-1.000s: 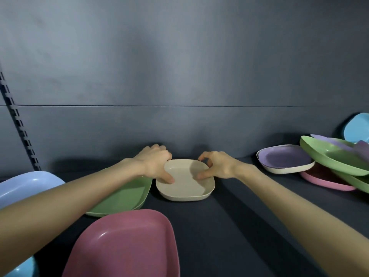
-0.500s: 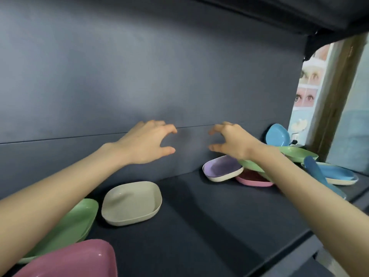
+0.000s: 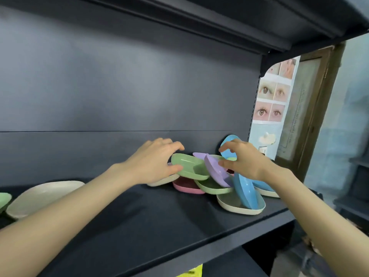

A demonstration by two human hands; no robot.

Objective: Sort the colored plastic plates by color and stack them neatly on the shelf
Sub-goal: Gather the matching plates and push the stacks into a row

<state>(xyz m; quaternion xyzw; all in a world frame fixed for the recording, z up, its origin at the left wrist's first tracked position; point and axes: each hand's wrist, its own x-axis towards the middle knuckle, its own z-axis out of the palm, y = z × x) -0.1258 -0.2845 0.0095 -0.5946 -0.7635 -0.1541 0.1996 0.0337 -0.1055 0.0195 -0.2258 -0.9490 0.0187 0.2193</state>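
- shelf (image 3: pixel 159 226): dark, carries all the plates; sorted ones at its 9 o'clock end, mixed pile toward 3 o'clock.
- edge green plate (image 3: pixel 4 200): cut off by the frame at 9 o'clock, flat on the shelf.
- big beige plate (image 3: pixel 40 196): just at 3 o'clock of the edge green plate, flat, partly hidden by the left forearm.
- left hand (image 3: pixel 157 158): reaches into the pile and is grasping the top green plate (image 3: pixel 189 166). Thumb is on its near-left rim, fingers arch over the far rim.
- top green plate: highest in the pile, slightly tilted, lying over the pink plate and the small beige plate.
- small beige plate (image 3: pixel 161 181): under the left hand, mostly covered.
- pink plate (image 3: pixel 186 186): on the shelf at 6 o'clock of the top green plate.
- lower green plate (image 3: pixel 211 187): at 3 o'clock of the pink plate, touching it, under the purple plate.
- purple plate (image 3: pixel 215 168): tilted steeply, leaning at 3 o'clock of the top green plate.
- right hand (image 3: pixel 243 158): fingers curved, thumb tip touches the purple plate, index held above with a gap. Cannot tell if it grips.
- back blue plate (image 3: pixel 227 142): upright against the back wall at 12 o'clock of the right hand.
- tilted blue plate (image 3: pixel 243 188): stands on edge inside the front beige plate (image 3: pixel 235 204), at 6 o'clock of the right hand.
- poster (image 3: pixel 273 104): eye photos, on the wall beyond the shelf's 3 o'clock end.
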